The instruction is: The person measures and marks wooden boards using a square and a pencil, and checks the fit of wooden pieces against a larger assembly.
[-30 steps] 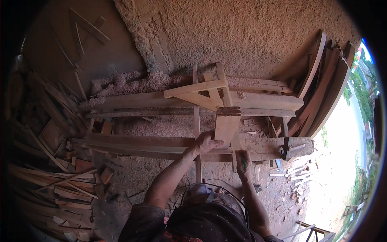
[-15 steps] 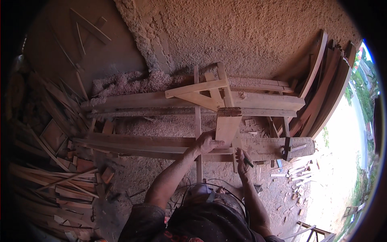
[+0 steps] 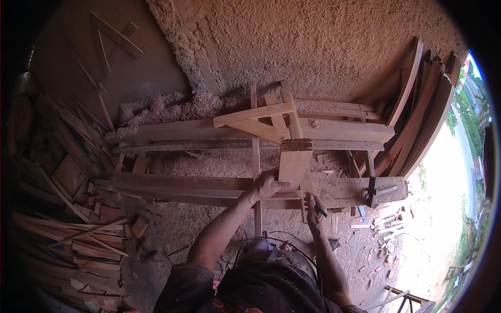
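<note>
My left hand (image 3: 266, 183) is closed on the lower left of a short pale wooden board (image 3: 294, 168), which stands over the near beam (image 3: 342, 188). Beside that board's lower right, at a narrow batten, my right hand (image 3: 314, 211) holds a slim green tool (image 3: 322, 211), perhaps a pencil or marker, angled down to the right. Behind the board, a jointed wooden frame (image 3: 253, 111) with a diagonal brace and triangle lies across the back beam (image 3: 182, 130). A long upright slat (image 3: 257, 219) crosses both beams left of my hands.
A metal clamp (image 3: 371, 192) sits on the near beam's right end. Curved planks (image 3: 428, 115) lean at the right wall, beside a bright opening. Offcut piles (image 3: 78, 235) lie at left, shavings (image 3: 203, 164) between the beams, and cables (image 3: 276, 235) by my body.
From a second ago, the green tool in my right hand has swung from upright along the fingers to angled out to the right. My left hand and the board have barely moved.
</note>
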`<state>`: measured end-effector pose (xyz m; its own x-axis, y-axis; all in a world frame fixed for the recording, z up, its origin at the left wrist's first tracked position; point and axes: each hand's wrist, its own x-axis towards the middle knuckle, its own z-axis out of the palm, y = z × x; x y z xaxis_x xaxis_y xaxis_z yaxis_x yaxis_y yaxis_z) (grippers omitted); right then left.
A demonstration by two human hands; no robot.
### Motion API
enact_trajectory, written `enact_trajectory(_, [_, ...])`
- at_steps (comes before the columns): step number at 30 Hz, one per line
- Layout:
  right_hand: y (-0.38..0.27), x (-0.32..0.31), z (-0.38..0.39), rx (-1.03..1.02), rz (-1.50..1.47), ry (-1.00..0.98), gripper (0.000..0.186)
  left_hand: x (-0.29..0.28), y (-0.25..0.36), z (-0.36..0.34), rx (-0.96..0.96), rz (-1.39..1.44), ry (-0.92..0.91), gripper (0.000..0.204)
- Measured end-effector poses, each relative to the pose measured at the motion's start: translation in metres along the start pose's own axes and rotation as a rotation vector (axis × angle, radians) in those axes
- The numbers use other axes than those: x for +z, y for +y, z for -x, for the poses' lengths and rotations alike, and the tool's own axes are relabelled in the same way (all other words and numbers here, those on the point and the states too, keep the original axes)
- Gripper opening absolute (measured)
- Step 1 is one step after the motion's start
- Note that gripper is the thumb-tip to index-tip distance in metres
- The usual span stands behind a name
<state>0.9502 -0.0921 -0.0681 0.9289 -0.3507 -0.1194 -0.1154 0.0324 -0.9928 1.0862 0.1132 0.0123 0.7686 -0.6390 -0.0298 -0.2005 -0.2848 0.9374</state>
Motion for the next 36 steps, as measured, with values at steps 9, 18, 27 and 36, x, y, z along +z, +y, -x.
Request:
enact_trajectory(9, [0.018,0.006,-0.012,-0.134,0.094,-0.068,0.026,0.003,-0.004,-0.001,0.112,-0.01,0.044,0.046])
enact_trajectory(18, [0.014,0.008,-0.018,-0.108,0.139,-0.159,0.027,0.005,-0.009,-0.006,0.077,-0.006,0.009,0.049])
enact_trajectory(27, [0.021,0.007,-0.02,-0.111,0.09,-0.226,0.027,0.006,-0.008,-0.001,0.095,0.064,0.061,0.056])
enact_trajectory(36, [0.006,0.008,-0.019,-0.088,0.144,-0.223,0.028,0.003,-0.006,0.002,0.124,-0.022,0.078,0.05])
